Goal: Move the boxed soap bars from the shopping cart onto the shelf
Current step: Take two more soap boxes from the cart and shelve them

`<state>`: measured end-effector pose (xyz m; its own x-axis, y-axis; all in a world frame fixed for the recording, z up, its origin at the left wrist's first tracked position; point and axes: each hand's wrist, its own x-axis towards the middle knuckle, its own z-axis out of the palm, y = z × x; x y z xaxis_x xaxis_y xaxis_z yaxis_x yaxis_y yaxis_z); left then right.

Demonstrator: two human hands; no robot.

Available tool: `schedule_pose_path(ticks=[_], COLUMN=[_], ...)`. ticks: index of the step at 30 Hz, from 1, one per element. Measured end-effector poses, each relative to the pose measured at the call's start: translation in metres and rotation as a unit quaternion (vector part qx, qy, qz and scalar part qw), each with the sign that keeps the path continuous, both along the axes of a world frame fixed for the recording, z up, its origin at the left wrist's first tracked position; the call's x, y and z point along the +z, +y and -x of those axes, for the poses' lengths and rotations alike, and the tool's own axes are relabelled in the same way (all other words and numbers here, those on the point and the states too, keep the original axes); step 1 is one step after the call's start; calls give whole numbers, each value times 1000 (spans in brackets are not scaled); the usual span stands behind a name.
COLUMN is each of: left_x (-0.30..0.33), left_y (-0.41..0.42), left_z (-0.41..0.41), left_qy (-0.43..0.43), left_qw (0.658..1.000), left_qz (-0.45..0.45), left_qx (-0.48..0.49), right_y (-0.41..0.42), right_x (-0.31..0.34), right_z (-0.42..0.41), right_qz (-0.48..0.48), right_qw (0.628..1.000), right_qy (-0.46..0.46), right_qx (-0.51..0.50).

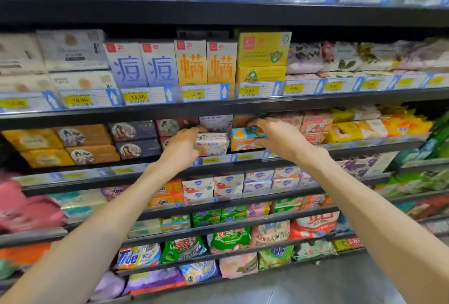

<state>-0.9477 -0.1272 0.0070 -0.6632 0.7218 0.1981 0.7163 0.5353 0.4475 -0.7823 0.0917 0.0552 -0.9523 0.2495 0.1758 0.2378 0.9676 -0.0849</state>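
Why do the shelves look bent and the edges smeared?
Head view: the wide-angle lens bows the shelf edges; motion blur smears the pink packs at left and the right edge; the centre, at the Goat Soap box, is sharper; lighting is even.

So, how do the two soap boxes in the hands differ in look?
The white Goat Soap box in the left hand is pale, with grey lettering; the orange and teal box in the right hand is brightly coloured. The white box stands left of the orange one, almost touching it. The left hand grips its box from the side, the right from above. Both sit at the front of the same shelf.
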Motion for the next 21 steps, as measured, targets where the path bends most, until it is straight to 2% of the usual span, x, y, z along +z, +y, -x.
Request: schedule_pose_path(ticks=[21], left_x=[-3], left_y=[14], left_z=[-16], left_qy=[103], left_qw=[993], left_qz=[50], left_qx=[-14], right_y=[7], right_x=[-23], right_z=[6], right_qz=[-131], right_qw=[991], right_qy=[-14], right_qx=[32])
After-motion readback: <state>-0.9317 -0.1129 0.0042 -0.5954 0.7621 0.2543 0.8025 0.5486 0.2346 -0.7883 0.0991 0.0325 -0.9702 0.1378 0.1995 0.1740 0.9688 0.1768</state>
